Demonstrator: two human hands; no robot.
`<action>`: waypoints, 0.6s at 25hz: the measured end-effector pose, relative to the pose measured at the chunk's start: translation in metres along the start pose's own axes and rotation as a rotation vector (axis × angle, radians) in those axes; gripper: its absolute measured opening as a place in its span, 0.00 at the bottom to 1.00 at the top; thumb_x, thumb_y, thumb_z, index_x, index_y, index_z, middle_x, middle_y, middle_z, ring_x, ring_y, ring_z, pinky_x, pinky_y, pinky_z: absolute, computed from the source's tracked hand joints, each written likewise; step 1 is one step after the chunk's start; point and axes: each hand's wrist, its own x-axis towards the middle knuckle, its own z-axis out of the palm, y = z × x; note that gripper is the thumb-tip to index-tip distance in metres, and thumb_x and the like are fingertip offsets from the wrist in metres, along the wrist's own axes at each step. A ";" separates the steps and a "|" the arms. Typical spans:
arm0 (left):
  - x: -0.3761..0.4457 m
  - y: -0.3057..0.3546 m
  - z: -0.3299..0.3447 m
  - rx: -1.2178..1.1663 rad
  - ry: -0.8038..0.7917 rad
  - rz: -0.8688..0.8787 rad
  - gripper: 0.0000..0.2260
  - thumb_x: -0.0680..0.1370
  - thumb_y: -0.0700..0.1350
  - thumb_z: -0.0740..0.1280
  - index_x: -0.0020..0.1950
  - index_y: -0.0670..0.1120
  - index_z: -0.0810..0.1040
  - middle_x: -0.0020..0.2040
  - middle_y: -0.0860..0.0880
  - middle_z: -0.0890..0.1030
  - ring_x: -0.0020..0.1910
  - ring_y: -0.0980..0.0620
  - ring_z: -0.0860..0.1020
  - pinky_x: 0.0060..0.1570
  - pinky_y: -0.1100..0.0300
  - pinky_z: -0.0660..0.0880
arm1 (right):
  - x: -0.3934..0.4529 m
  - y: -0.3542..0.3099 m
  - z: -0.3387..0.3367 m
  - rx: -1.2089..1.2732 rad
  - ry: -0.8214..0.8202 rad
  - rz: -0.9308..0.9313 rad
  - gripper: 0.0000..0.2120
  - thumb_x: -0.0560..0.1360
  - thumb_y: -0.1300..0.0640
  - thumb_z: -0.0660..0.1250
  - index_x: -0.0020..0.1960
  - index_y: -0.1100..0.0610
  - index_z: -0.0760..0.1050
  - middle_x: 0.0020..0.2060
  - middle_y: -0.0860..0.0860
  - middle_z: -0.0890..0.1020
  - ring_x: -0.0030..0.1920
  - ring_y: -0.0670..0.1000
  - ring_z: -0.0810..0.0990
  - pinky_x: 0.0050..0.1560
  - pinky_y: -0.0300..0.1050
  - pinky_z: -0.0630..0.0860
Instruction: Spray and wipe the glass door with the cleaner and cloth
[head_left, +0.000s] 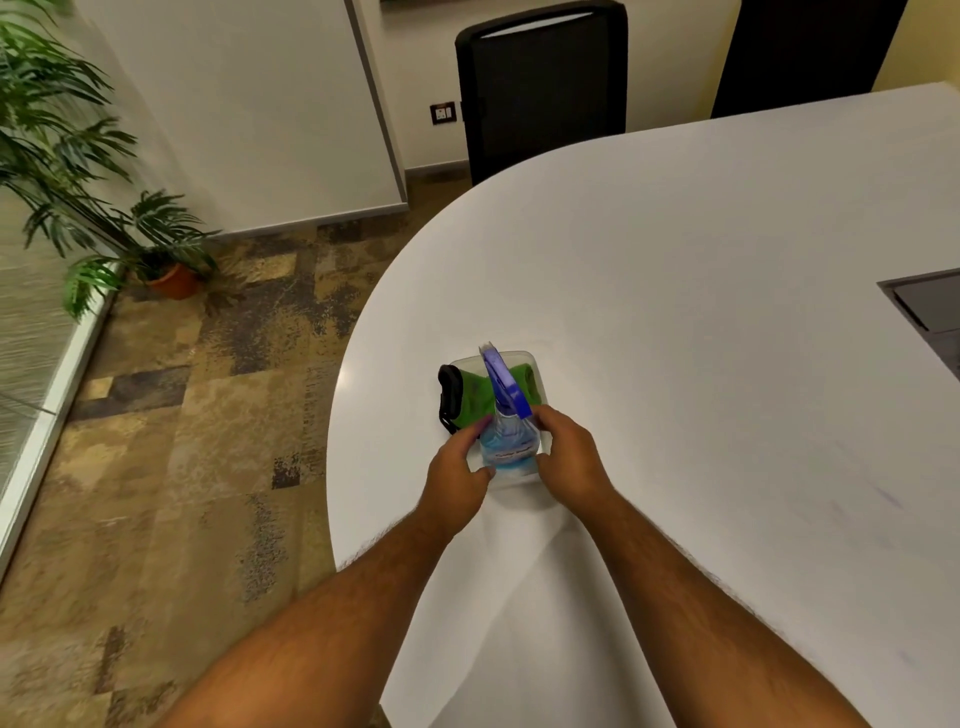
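Spray bottle (506, 441) of blue cleaner standing upright in a clear tray (524, 359), long axis vertical, its blue trigger head (506, 384) running fore-and-aft with the nozzle end pointing away from the person. Green cloth (478, 397) lies in the tray behind it. Left hand (457, 475) and right hand (569, 457) flank the bottle, fingers curled loosely; firm grasp cannot be told. Tray rests near the white table's (701, 312) rounded edge.
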 end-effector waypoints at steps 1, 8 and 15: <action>-0.001 -0.003 0.002 0.005 0.008 0.001 0.31 0.78 0.34 0.74 0.79 0.51 0.71 0.68 0.57 0.76 0.67 0.56 0.76 0.60 0.71 0.76 | 0.001 0.002 -0.002 -0.018 -0.009 -0.005 0.20 0.81 0.66 0.70 0.72 0.55 0.77 0.68 0.54 0.82 0.60 0.46 0.78 0.63 0.43 0.78; -0.002 -0.002 0.006 0.020 0.027 -0.016 0.34 0.77 0.34 0.75 0.80 0.51 0.69 0.70 0.57 0.76 0.71 0.53 0.75 0.56 0.77 0.74 | -0.003 0.007 -0.007 -0.028 -0.044 -0.026 0.24 0.81 0.65 0.70 0.76 0.55 0.74 0.72 0.54 0.79 0.69 0.53 0.79 0.66 0.42 0.75; -0.025 0.006 0.000 0.073 0.265 -0.109 0.39 0.75 0.40 0.79 0.82 0.52 0.64 0.77 0.50 0.72 0.75 0.50 0.72 0.68 0.62 0.71 | -0.016 0.007 0.003 -0.019 0.178 0.188 0.38 0.78 0.55 0.77 0.83 0.53 0.63 0.81 0.53 0.69 0.79 0.55 0.71 0.74 0.50 0.73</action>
